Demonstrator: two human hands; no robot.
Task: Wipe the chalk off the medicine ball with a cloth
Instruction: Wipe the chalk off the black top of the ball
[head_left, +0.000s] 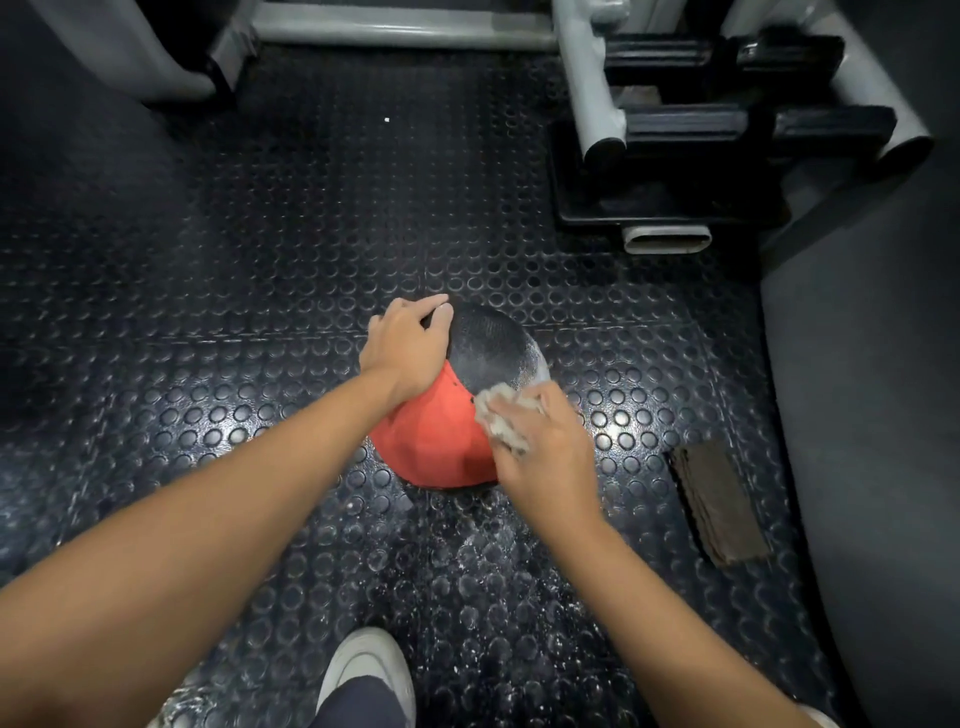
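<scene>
Rubber floor (291, 218) | ball (441, 431) half-hidden by hands | cloth (501, 415) bunched, mostly covered

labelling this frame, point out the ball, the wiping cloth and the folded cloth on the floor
ball (441, 436), head view, on its red panel
wiping cloth (501, 410), head view, on the bunched part above the fingers
folded cloth (719, 501), head view, on its top face

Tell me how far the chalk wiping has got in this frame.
Mid-job. The left hand steadies the red-and-black rubber medicine ball on the studded black floor mat. The right hand presses a crumpled pale cloth where red meets black. The red panel looks clean; a whitish chalk haze remains on the black panel's right edge. The underside is hidden.
</scene>
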